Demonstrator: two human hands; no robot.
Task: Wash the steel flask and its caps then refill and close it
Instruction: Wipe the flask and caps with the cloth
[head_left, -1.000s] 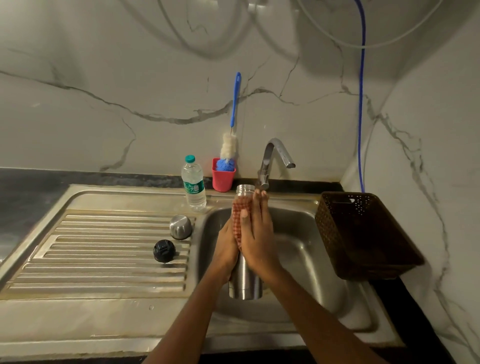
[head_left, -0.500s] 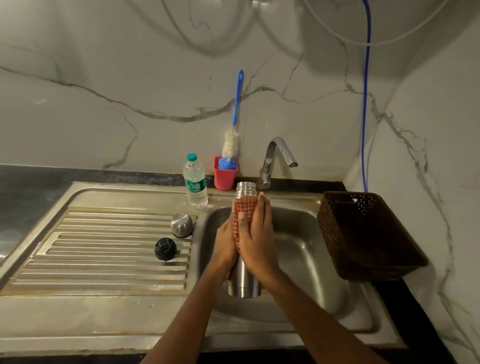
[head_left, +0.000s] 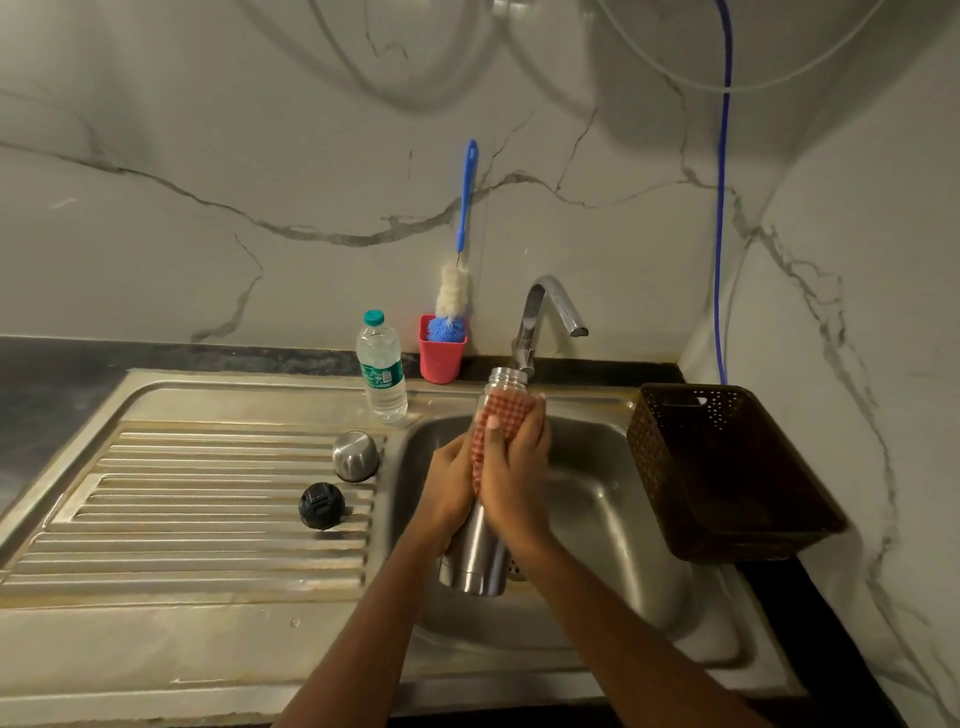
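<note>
I can't read any words or numbers here. The only label I can see is the green-and-white band on the plastic water bottle (head_left: 382, 370), which stands left of the tap (head_left: 535, 317). Its print is too small and blurred to make out.

caps (head_left: 355, 456) left of sink (head_left: 613, 519) — basket (head_left: 727, 467) right

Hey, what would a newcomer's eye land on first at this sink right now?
Over the steel sink basin, the left hand grips a tall shiny steel flask while the right hand wraps a red checked cloth round its upper part. On the ribbed drainboard to the left sit a domed steel cap and a round black cap, apart. A blue-handled bottle brush stands in a red cup by the wall.
</note>
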